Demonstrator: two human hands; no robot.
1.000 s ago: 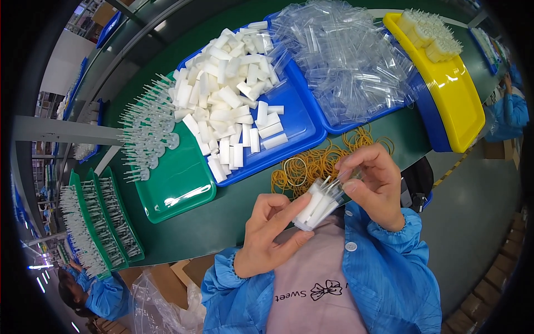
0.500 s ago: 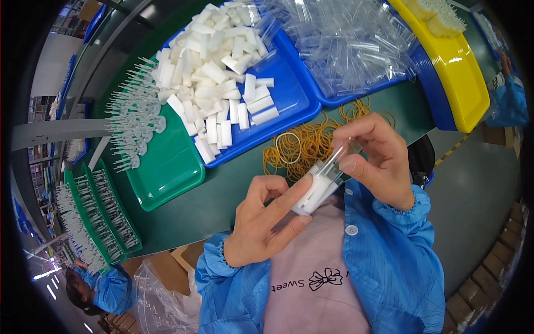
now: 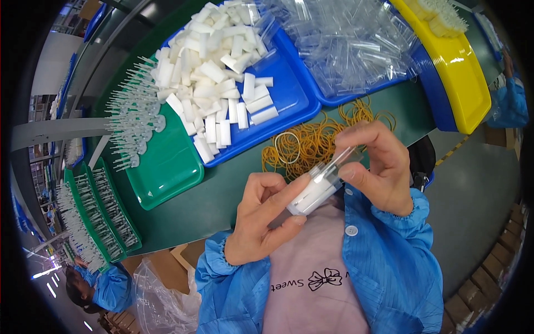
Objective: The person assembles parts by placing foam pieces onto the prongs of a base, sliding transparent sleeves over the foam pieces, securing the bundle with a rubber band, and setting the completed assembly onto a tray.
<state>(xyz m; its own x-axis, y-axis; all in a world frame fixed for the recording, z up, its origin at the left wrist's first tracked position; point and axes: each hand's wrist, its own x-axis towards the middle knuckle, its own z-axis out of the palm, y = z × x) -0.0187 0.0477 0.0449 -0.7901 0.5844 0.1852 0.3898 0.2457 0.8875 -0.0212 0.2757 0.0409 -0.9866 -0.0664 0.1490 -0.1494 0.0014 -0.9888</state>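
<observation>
A small bundle of clear plastic tubes with white inserts (image 3: 312,196) is held in front of my chest. My left hand (image 3: 258,220) is closed round it, thumb below and fingers above. At the bundle's upper right end, my right hand (image 3: 381,167) pinches a clear tube (image 3: 344,160) between thumb and fingers. That tube lies aslant against the others; whether it is inside the bundle I cannot tell. Just beyond my hands, a loose heap of yellow-brown rubber bands (image 3: 317,145) lies on the green table (image 3: 222,189).
A blue tray (image 3: 295,103) bears piled white foam-like pieces (image 3: 214,72); another holds many clear tubes (image 3: 350,50). On the left are a green tray (image 3: 167,181) with thin-stemmed clear parts (image 3: 136,111) and green racks (image 3: 114,222). Stacked yellow trays (image 3: 467,83) stand right. Co-workers sit at both sides.
The bundle has tilted slightly and shifted a little down-left at its lower end. My right hand has moved slightly downward, still pinching the tube.
</observation>
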